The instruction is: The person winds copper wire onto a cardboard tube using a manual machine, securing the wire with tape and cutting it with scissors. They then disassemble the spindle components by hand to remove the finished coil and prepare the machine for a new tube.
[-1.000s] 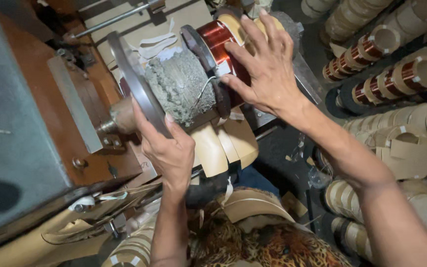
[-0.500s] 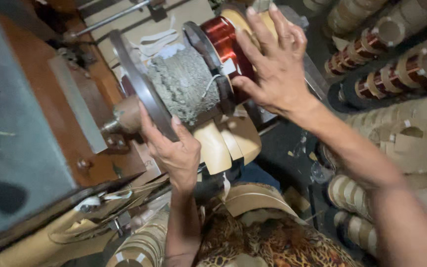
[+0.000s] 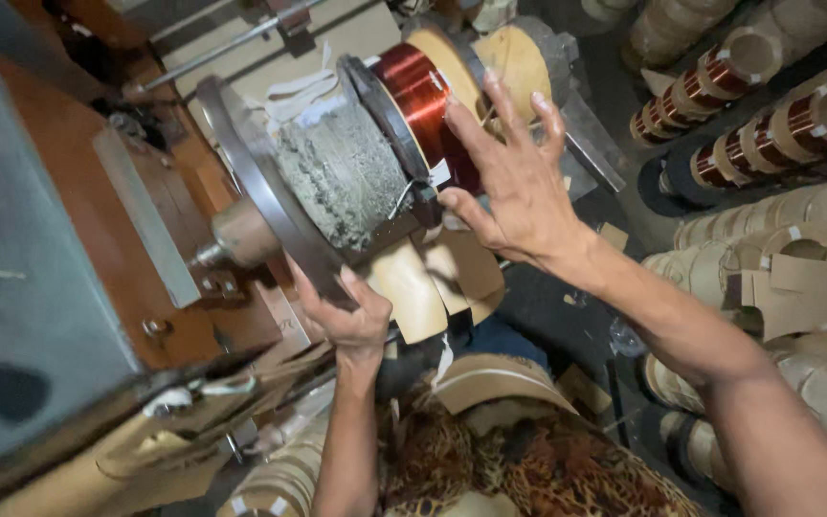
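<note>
The left hand sits low in the middle of the frame, its fingers curled up around the lower rim of a grey metal disc, gripping the edge from beneath. The right hand is above and to the right, fingers spread wide and palm laid flat against a coil of copper wire; it presses rather than grips, with the thumb reaching toward the lower edge of the coil.

The coil is shiny, reddish-orange and tightly wound, with a narrow dark flange on its left side and a pale tan block behind it at the top of the frame. Between the coil and the disc lies a rough grey drum with white tape strips at its top. All of these sit in line on one shaft, tilted from the lower left toward the upper right. The two hands are well apart, one at each end of this stack.

Just below the coil, tan paper sheets hang down between the hands. To the left, a brown machine body stands close against the disc, leaving little room there. To the right, dark open floor lies under the right forearm, and beyond it, at the right edge, finished coils lie in close rows.
</note>
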